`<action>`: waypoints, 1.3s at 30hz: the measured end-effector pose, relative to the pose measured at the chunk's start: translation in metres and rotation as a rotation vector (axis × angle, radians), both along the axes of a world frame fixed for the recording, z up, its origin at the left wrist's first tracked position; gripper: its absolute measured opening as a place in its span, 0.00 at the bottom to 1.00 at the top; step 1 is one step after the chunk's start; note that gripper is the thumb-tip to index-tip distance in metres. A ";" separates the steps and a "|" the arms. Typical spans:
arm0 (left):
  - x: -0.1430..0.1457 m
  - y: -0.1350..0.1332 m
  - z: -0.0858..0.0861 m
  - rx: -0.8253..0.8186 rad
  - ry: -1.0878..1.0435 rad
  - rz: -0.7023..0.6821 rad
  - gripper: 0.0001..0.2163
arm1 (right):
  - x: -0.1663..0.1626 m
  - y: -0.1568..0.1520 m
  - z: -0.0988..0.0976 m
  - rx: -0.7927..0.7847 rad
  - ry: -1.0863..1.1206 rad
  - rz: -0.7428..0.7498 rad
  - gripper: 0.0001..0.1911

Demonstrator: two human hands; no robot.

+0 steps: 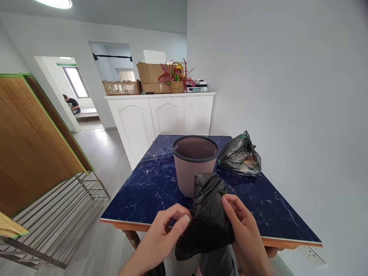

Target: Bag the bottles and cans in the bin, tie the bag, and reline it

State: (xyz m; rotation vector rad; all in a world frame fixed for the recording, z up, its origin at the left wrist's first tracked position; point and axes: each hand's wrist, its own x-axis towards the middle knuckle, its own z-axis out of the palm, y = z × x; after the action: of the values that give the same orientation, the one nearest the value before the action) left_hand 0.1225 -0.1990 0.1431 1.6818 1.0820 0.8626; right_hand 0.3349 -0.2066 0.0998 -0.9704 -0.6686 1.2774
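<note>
A crumpled, empty black plastic bag (207,214) is held up in front of me at the near edge of a dark blue marble-patterned table (143,191). My left hand (161,239) pinches its left side with thumb and fingers. My right hand (245,234) grips its right side, fingers closed on the plastic. Just behind the bag stands an empty mauve bin (194,163) with a dark rim. To the bin's right lies a filled, tied black rubbish bag (240,156).
A white wall runs along the table's right side. A white cabinet (161,115) at the back carries cardboard boxes and a flower basket (176,78). A bamboo mat and metal rack (57,214) lean at left. A person sits in a far room (71,104).
</note>
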 end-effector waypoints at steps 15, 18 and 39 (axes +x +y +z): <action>-0.022 -0.018 0.012 0.058 0.160 -0.077 0.11 | -0.014 -0.004 0.000 0.077 -0.163 -0.053 0.25; -0.025 -0.018 0.010 0.093 0.196 -0.059 0.16 | -0.020 -0.001 0.002 0.058 -0.208 -0.030 0.26; -0.052 0.006 -0.020 -0.021 0.027 0.382 0.20 | -0.043 -0.011 -0.010 0.908 -1.340 0.143 0.11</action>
State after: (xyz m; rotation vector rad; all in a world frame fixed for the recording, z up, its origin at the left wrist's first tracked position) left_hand 0.0709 -0.1931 0.1232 1.4944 1.4541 1.0647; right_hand 0.2919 -0.2172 0.0894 -0.8792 -2.1283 0.1332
